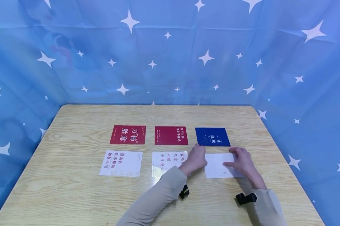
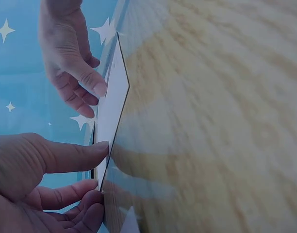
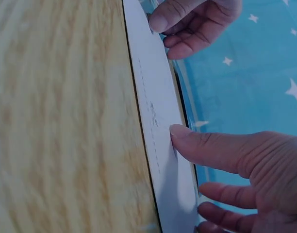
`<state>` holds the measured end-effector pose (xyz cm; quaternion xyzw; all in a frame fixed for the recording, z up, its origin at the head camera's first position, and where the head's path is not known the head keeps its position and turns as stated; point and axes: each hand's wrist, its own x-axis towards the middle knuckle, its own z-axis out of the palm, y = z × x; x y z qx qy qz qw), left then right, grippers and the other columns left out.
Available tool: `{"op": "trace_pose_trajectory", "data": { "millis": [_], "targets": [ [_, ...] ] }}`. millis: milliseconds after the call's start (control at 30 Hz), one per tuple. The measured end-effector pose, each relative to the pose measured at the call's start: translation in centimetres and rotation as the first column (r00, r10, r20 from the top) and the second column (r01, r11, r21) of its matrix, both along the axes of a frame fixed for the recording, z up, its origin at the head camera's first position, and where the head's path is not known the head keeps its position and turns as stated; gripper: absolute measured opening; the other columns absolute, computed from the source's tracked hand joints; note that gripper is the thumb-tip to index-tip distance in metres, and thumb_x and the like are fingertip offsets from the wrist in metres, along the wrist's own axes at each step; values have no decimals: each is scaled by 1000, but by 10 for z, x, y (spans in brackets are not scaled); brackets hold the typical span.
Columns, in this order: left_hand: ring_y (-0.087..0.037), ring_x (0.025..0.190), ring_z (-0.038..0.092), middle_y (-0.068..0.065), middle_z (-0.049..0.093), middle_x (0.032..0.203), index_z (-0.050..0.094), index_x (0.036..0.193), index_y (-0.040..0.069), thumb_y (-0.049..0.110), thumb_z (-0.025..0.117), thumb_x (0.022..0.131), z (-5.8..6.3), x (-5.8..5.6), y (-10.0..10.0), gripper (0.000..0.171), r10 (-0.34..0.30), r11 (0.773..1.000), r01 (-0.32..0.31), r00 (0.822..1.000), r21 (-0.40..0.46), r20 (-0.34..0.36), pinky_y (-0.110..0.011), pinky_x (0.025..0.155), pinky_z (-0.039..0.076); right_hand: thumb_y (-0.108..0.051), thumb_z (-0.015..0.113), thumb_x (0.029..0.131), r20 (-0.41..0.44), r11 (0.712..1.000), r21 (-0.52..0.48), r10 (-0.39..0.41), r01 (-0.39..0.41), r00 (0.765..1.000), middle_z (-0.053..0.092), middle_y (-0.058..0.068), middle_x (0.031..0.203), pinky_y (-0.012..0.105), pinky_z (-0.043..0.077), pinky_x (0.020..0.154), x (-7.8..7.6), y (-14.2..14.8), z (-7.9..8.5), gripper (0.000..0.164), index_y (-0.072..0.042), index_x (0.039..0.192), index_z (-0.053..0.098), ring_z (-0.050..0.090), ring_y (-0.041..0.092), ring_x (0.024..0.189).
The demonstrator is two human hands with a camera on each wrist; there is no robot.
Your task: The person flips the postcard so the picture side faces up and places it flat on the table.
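A white card (image 1: 215,166) with a small printed mark lies at the right end of the near row on the table. My left hand (image 1: 194,160) pinches its left edge; in the left wrist view the thumb lies on the card's face and the other fingers curl at the edge. Over the card's right side is my right hand (image 1: 243,161), its thumb touching the face and its fingers spread loosely by the far right corner. A blue card (image 1: 212,137) lies just beyond, close to the left hand's knuckles. The left forearm passes beside a white lettered card (image 1: 161,163), partly covering it.
Two red cards, one at left (image 1: 128,135) and one in the middle (image 1: 171,135), continue the far row. Another white lettered card (image 1: 120,163) lies at near left. Behind the wooden table (image 1: 59,188) hangs a blue star-patterned curtain (image 1: 170,62).
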<state>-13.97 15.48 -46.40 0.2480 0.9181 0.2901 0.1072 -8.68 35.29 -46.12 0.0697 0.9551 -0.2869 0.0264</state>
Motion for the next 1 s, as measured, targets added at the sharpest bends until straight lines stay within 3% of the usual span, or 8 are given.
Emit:
{"op": "trace_pose_trajectory", "data": {
  "millis": [267, 433, 600, 733, 867, 1000],
  "targets": [
    [-14, 71, 43, -4, 49, 78, 52, 71, 7, 4, 76, 66, 3, -3, 2, 25, -7, 998, 9, 1000, -57, 25, -20, 54, 39, -14, 84, 67, 7, 999, 17, 32, -33, 999, 50, 23, 101, 45, 40, 80, -5, 3, 1, 56, 10, 108, 54, 43, 34, 91],
    [-14, 72, 42, -3, 47, 78, 52, 71, 7, 6, 76, 67, 2, -4, 3, 25, -25, 997, 27, 999, -73, 32, -21, 57, 38, -12, 83, 67, 4, 1000, 14, 23, -23, 1000, 47, 19, 95, 38, 36, 73, -7, 4, 0, 49, 8, 102, 55, 40, 31, 87],
    [-13, 66, 40, 0, 44, 75, 49, 72, 8, 4, 75, 66, 2, -3, 1, 27, -36, 997, 38, 999, -62, 28, -20, 51, 36, -11, 82, 69, 19, 1000, -17, -3, 4, 1000, 47, 23, 102, 40, 39, 76, -7, 6, 0, 57, 11, 111, 52, 42, 33, 91],
    [-11, 57, 38, 2, 40, 70, 45, 71, 9, 1, 73, 65, 2, -1, 0, 30, -33, 999, 35, 998, -39, 47, -19, 44, 33, -11, 79, 72, 54, 998, -55, -36, 39, 998, 49, 20, 95, 35, 40, 70, -4, 11, 3, 59, 13, 116, 48, 45, 30, 85],
    [-10, 54, 35, 2, 38, 70, 42, 69, 10, -2, 72, 64, 2, 1, -2, 33, -16, 1000, 15, 996, 11, 87, -19, 42, 30, -21, 78, 76, 112, 993, -69, -82, 91, 990, 48, 11, 80, 27, 37, 57, 2, 17, 6, 46, 7, 99, 50, 45, 23, 72],
    [-11, 57, 38, 1, 43, 70, 50, 71, 6, -5, 70, 63, 1, 2, -5, 25, 21, 989, -47, 984, 143, 176, -19, 45, 32, -37, 71, 82, 144, 992, -58, -102, 111, 984, 42, 1, 63, 23, 33, 47, 6, 21, 8, 41, -4, 76, 48, 42, 16, 58]
  ]
}}
